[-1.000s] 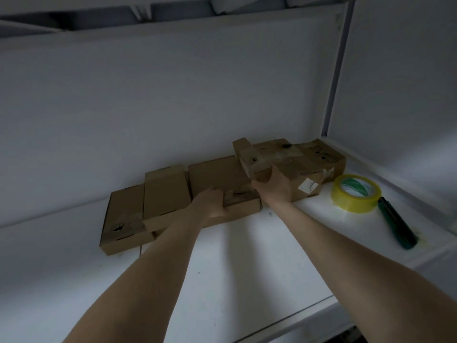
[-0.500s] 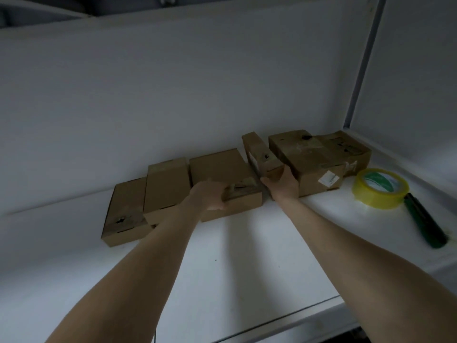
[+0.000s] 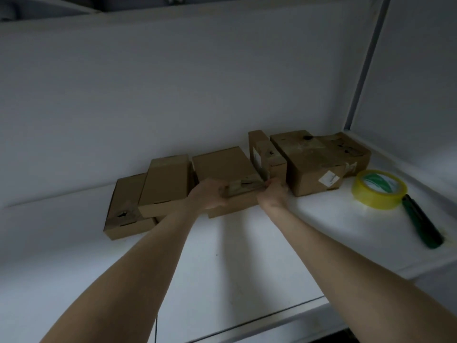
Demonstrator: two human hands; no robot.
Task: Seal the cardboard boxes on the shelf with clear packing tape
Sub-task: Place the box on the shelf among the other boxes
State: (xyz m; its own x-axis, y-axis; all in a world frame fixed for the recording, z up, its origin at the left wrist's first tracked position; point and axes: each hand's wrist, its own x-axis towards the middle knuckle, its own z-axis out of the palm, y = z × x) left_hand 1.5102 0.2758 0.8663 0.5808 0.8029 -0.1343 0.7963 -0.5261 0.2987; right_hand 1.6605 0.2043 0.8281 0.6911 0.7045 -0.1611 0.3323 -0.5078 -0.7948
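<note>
Two forearms: reach from the near edge across the white shelf (image 3: 222, 263).
Left hand (image 3: 209, 196): fingers curled round the front left edge of the middle box (image 3: 222, 167), gripping it.
Right hand (image 3: 273, 195): fingers curled where that box's front right corner meets the narrow box (image 3: 262, 154); which one it holds, I cannot tell.
Middle box: flat, between the hands.
Roll (image 3: 379, 189): lies flat, well right of the right hand.
Green tool (image 3: 420, 224): just beside the roll, nearer.
Left boxes (image 3: 163, 184): two, overlapped.
Big box (image 3: 314, 164): right of the narrow box.
</note>
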